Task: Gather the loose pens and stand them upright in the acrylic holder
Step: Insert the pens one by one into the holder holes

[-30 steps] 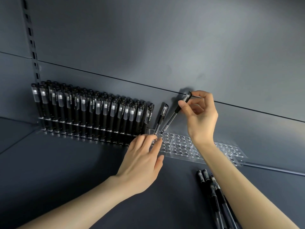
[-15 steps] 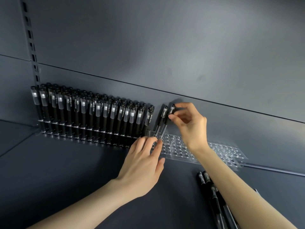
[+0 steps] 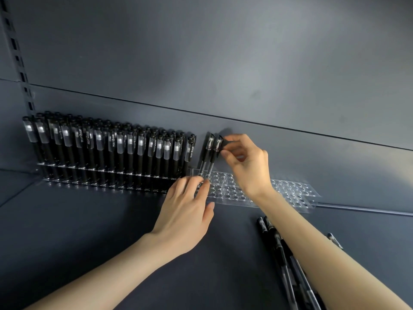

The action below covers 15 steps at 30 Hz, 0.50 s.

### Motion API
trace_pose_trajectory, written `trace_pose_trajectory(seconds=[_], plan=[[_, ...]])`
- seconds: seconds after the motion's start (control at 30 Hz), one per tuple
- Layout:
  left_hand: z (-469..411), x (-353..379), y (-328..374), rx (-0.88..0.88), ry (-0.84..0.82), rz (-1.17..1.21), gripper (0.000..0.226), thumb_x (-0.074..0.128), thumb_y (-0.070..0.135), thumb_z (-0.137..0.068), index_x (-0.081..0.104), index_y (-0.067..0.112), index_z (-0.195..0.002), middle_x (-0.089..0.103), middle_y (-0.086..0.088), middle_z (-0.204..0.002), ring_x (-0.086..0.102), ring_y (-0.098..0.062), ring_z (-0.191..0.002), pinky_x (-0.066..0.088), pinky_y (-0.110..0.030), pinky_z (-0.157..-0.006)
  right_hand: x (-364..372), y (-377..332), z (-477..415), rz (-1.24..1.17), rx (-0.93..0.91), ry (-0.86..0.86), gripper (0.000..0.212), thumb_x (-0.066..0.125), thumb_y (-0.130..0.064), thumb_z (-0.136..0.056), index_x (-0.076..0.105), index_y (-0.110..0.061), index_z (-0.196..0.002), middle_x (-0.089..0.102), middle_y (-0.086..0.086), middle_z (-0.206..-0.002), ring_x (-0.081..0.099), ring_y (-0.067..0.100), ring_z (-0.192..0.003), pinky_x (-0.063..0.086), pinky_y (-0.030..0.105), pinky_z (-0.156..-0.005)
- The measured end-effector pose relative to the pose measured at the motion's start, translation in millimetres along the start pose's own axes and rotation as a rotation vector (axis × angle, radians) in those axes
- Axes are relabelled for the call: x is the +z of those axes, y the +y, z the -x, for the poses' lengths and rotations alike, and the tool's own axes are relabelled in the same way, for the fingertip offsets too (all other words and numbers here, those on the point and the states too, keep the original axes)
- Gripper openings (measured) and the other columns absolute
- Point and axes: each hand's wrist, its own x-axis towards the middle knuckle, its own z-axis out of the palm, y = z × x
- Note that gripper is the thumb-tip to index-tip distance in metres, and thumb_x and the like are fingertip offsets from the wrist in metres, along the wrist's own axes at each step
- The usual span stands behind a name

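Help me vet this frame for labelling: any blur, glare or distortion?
Head view: wide-angle skews the slotted rail; the left hand is motion-smeared at its tips; glare whitens the standing pens; the right hand, pinching a pen, shadows the wall; loose pens look soft.

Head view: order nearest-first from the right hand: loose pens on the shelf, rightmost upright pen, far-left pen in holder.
1. Rightmost upright pen, pinched by the right hand.
2. Loose pens, on the shelf by its forearm.
3. Far-left pen, at the holder's left end.
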Motion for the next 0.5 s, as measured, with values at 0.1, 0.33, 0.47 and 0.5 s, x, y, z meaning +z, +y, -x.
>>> trace_pose_trajectory(seconds=[0.1, 0.33, 0.47, 0.5], plan=[[-1.5, -7.9, 5.2, 0.013, -0.012, 0.028, 0.047, 0.036, 0.038, -0.087, 0.064, 0.009, -0.112, 0.059, -0.005, -0.111, 0.059, -0.027, -0.1, 0.05, -0.039, -0.083, -9.7, -1.6, 6.4, 0.015, 0.022, -0.006, 0.018, 0.062, -0.011, -0.089, 0.062, -0.016, -0.106, 0.062, -0.015, -0.079, 0.062, 0.004, -0.074, 0.05, 0.016, -0.072], [-8.0, -20.2, 59.2, 0.012, -0.146, 0.13, 0.032, 0.038, 0.039, -0.098, 0.054, 0.018, -0.116, 0.053, 0.003, -0.113, 0.049, -0.019, -0.109, 0.04, -0.031, -0.087, -66.5, 13.7, 41.9, 0.081, 0.083, -0.132, 0.014, 0.058, -0.007, -0.088, 0.066, -0.015, -0.097, 0.066, -0.004, -0.081, 0.059, 0.006, -0.07, 0.049, 0.016, -0.069], [4.6, -18.0, 109.3, -0.041, -0.261, 0.21, 0.033, 0.039, 0.046, -0.096, 0.051, 0.022, -0.116, 0.052, 0.009, -0.111, 0.049, -0.012, -0.107, 0.041, -0.028, -0.083, -108.3, 35.2, 68.7, 0.11, 0.071, -0.229, 0.009, 0.062, -0.009, -0.088, 0.066, -0.017, -0.091, 0.065, -0.011, -0.079, 0.061, 0.004, -0.07, 0.046, 0.009, -0.068], [7.2, -17.9, 121.2, -0.073, -0.266, 0.235, 0.034, 0.04, 0.047, -0.095, 0.051, 0.023, -0.115, 0.053, 0.01, -0.108, 0.05, -0.012, -0.104, 0.04, -0.027, -0.081, -118.7, 40.5, 74.9, 0.11, 0.066, -0.265, 0.009, 0.062, -0.009, -0.088, 0.067, -0.016, -0.092, 0.066, -0.01, -0.08, 0.061, 0.004, -0.073, 0.047, 0.009, -0.07]])
